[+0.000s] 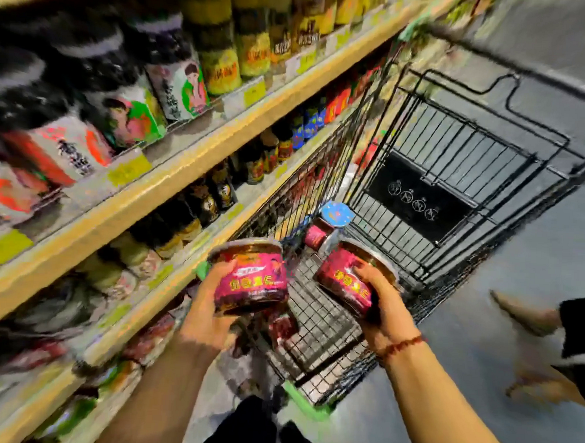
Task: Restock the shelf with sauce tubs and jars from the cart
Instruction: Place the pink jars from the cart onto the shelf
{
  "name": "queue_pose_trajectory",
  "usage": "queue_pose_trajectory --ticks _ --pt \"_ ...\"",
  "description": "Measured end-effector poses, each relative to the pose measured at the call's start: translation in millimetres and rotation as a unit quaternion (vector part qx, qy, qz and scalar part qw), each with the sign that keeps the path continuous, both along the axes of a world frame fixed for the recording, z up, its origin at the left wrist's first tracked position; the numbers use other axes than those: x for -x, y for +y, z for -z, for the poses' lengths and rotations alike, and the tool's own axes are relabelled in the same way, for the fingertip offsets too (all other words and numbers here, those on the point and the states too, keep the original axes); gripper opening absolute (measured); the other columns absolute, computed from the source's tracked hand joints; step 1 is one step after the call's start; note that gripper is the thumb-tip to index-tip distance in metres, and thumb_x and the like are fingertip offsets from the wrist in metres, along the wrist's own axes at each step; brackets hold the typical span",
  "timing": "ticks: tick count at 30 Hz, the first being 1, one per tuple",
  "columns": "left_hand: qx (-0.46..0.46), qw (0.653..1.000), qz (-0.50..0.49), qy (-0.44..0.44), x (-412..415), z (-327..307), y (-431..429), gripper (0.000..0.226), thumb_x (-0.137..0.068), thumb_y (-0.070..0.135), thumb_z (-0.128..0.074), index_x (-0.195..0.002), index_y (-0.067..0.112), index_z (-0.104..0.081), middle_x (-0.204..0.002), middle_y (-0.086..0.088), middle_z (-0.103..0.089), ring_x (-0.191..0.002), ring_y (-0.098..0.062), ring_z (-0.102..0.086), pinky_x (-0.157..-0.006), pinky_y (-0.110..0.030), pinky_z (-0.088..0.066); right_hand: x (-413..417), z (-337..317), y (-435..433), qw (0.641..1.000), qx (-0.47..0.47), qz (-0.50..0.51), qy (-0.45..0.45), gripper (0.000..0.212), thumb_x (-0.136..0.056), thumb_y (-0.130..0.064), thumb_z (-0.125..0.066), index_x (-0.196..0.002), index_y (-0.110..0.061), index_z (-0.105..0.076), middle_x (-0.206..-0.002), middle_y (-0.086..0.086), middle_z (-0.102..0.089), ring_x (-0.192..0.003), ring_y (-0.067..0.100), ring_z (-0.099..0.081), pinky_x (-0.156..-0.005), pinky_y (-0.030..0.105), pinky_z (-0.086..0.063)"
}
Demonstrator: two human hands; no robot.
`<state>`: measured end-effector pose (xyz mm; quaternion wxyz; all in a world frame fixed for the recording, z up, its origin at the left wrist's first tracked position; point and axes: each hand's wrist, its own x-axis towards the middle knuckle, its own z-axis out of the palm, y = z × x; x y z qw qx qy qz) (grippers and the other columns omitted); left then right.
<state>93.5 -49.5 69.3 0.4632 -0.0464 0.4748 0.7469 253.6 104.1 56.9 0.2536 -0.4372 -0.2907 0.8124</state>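
Both hands had a sauce tub each: left hand [208, 313] wrapped around the left tub [251, 276], right hand [381, 307] clamped on the right tub [351, 278]. Both were mid-frame above the cart [323, 324], probably headed for the shelf [171, 181] at left.

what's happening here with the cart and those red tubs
A person stands beside a shelf, over a wire cart. The left hand grips one red tub; the right hand grips a second tub, tilted. Neither is shelved yet. A blue-lidded jar sits in the cart.
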Motion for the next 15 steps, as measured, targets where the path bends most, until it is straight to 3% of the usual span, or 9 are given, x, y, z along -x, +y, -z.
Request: queue_pose_trajectory --ticks 1,4,6,8,10,12,14,15 --pt "-0.002 1.0 -0.017 0.017 -8 -2 -9 0.045 -0.056 0.045 -0.078 -0.09 0.017 -0.069 -0.075 -0.004 -0.074 -0.065 -0.018 -0.071 -0.06 -0.032 -0.056 -7 -5 -2 1.0 -0.005 -0.017 0.012 0.055 -0.055 -0.023 -0.079 -0.106 -0.008 -0.066 -0.1 0.016 -0.072 -0.083 0.026 -0.068 -0.086 0.041 -0.054" --pt "-0.005 0.995 -0.082 0.059 -41 -18 -30 0.029 -0.077 0.038 -0.057 -0.099 0.02 -0.062 -0.076 0.0 -0.074 -0.073 -0.016 -0.069 -0.07 -0.035 -0.049 -26 -23 -8 0.996 -0.013 -0.077 0.043 0.064 -0.039 -0.022 -0.086 -0.098 -0.009 -0.066 -0.091 0.014 -0.073 -0.081 0.026 -0.067 -0.088 0.042 -0.052" --pt "-0.011 0.99 -0.119 0.075 -63 -34 -39 0.025 -0.084 0.036 -0.053 -0.102 0.02 -0.062 -0.079 0.0 -0.074 -0.076 -0.016 -0.069 -0.074 -0.036 -0.049 -35 -36 -12 0.991 -0.028 -0.114 0.067 0.06 -0.042 -0.02 -0.081 -0.099 -0.01 -0.065 -0.086 0.011 -0.074 -0.078 0.024 -0.068 -0.089 0.043 -0.051" --pt "-0.02 0.983 -0.156 0.094 -81 -53 -50 0.022 -0.088 0.033 -0.051 -0.101 0.02 -0.063 -0.078 -0.001 -0.074 -0.074 -0.016 -0.07 -0.079 -0.039 -0.05 -37 -50 -17 0.984 -0.039 -0.148 0.095 0.05 -0.039 -0.022 -0.079 -0.087 -0.011 -0.073 -0.081 0.009 -0.074 -0.076 0.023 -0.066 -0.087 0.041 -0.051" --pt "-0.022 0.975 -0.195 0.107 -90 -71 -67 0.025 -0.082 0.033 -0.054 -0.101 0.018 -0.062 -0.079 -0.002 -0.073 -0.07 -0.017 -0.07 -0.074 -0.036 -0.052 -31 -66 -26 0.972 -0.041 -0.189 0.133 0.041 -0.033 -0.021 -0.082 -0.073 -0.014 -0.079 -0.088 0.011 -0.071 -0.082 0.026 -0.063 -0.085 0.039 -0.05" --pt "-0.02 0.964 -0.232 0.124 -96 -89 -89 0.05 -0.068 0.04 -0.066 -0.11 0.014 -0.061 -0.087 -0.008 -0.07 -0.072 -0.022 -0.068 -0.059 -0.029 -0.054 -23 -85 -39 0.959 -0.043 -0.233 0.157 0.044 -0.032 -0.02 -0.086 -0.075 -0.013 -0.079 -0.101 0.018 -0.066 -0.093 0.031 -0.058 -0.089 0.042 -0.047" --pt "-0.028 0.955 -0.257 0.145 -100 -109 -112 0.062 -0.056 0.045 -0.074 -0.107 0.013 -0.066 -0.088 -0.011 -0.068 -0.068 -0.024 -0.065 -0.051 -0.026 -0.05 -13 -107 -56 0.944 -0.051 -0.273 0.18 0.029 -0.045 -0.017 -0.08 -0.074 -0.015 -0.079 -0.097 0.016 -0.068 -0.086 0.029 -0.063 -0.081 0.039 -0.052" --pt "-0.038 0.947 -0.275 0.16 -100 -120 -124 0.049 -0.058 0.044 -0.071 -0.097 0.015 -0.07 -0.081 -0.009 -0.07 -0.063 -0.023 -0.065 -0.052 -0.026 -0.048 -8 -118 -64 0.936 -0.052 -0.289 0.194 0.02 -0.051 -0.015 -0.074 -0.071 -0.015 -0.079 -0.088 0.012 -0.071 -0.076 0.024 -0.067 -0.07 0.033 -0.055"
